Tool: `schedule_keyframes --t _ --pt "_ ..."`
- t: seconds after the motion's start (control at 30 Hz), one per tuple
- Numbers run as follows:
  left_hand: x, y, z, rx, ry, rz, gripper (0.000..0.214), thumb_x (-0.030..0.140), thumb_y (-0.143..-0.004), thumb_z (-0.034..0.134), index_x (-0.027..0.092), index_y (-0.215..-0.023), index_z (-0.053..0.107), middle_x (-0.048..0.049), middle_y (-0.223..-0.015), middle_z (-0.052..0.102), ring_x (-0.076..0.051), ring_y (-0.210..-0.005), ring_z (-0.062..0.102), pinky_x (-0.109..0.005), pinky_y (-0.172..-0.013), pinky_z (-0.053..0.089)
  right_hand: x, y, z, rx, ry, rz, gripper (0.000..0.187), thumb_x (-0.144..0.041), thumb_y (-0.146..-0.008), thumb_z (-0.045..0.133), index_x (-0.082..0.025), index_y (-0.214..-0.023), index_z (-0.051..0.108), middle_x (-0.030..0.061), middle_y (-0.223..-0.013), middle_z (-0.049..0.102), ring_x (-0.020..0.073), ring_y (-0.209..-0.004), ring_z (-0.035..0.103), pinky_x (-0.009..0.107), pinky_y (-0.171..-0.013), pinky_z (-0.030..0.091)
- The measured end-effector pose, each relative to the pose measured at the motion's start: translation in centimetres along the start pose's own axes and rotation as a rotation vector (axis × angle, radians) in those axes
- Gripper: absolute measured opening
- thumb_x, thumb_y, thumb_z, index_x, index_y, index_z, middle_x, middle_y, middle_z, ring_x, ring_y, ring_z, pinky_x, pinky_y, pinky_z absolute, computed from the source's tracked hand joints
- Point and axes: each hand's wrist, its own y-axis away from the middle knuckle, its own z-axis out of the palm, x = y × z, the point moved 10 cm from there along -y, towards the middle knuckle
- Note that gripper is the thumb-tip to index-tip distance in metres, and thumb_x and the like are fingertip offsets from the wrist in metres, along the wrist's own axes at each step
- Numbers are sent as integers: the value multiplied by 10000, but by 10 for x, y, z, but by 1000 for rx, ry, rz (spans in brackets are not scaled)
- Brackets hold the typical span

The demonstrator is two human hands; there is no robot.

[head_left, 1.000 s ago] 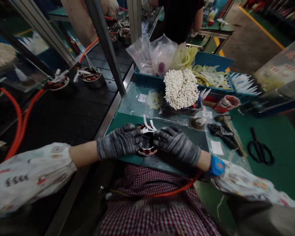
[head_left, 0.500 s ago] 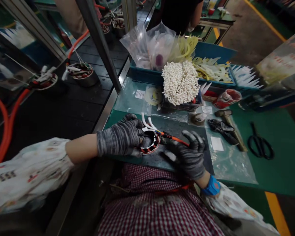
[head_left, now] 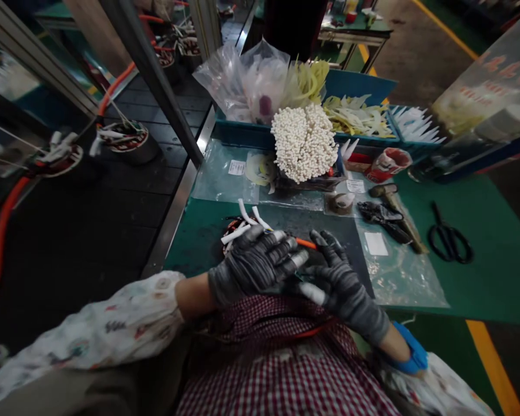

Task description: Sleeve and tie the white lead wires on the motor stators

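A motor stator (head_left: 227,234) with red-and-dark windings lies on the dark mat near the bench's front edge. White sleeved leads (head_left: 247,214) stick up from it, and an orange cable (head_left: 305,242) runs out to the right. My left hand (head_left: 255,263), in a grey striped glove, reaches across the front of the stator. Its fingers are stretched toward the cable and hide much of the ring. My gloved right hand (head_left: 342,283) is open at the cable's right side, its fingertips near the orange sheath. Whether they touch it I cannot tell.
Behind stand a blue bin (head_left: 242,134) with plastic bags and yellow sleeves, and a bundle of white tubing (head_left: 303,141). To the right lie a hammer (head_left: 401,216) and black scissors (head_left: 450,238). Left of a metal post (head_left: 151,75), a dark conveyor (head_left: 134,190) carries several stators.
My left hand has left the stator's left side and moved right, over its front toward the cable. The right hand stays near the cable, fingers straighter. The whole view has shifted slightly.
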Motion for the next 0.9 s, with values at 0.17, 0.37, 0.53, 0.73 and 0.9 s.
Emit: schedule_keyframes --t 0.17,0.37,0.53,0.73,0.9 --pt "5 -18 5 10 104 14 333 233 -1137 473 260 -1266 778 -8 -1213 835 -231 -1202 725 -502 -1238 418 -2 6 -45 168 -81 8 457 -574 -998 745 -267 -1334 779 138 -1751 457 406 -1612 435 697 -1297 402" --pt "-32 -31 20 -286 608 -81 353 369 -1032 630 236 -1332 762 -72 -1192 810 -243 -1156 746 -515 -1263 433 -63 -13 -50 26 -307 -250 400 -402 -1066 725 -382 -1465 715 44 -1432 766 255 -1319 747 426 -1148 630" --pt "-47 -22 10 -119 576 -206 527 496 -1077 581 236 -1533 621 -79 -1179 825 -274 -1141 772 -654 -1371 241 -57 -24 -47 90 -443 -108 222 -364 -1070 724 -352 -1276 805 23 -1182 866 227 -1016 854 363 -917 736" --pt "-6 -3 -4 0 319 -127 374 517 -1025 688 237 -1262 757 -97 -1211 841 -373 -1198 770 -768 -1377 223 -44 -9 -51 267 -399 -105 215 -296 -1029 782 -350 -1237 792 1 -1161 872 219 -1002 856 348 -894 737" --pt "-3 -5 -6 164 208 -219 266 337 -1143 532 204 -1185 759 -65 -1148 862 -250 -1125 813 -636 -1339 438 -22 -16 -47 579 -560 66 131 -355 -977 853 -330 -1077 772 -25 -971 851 208 -837 826 344 -762 712"
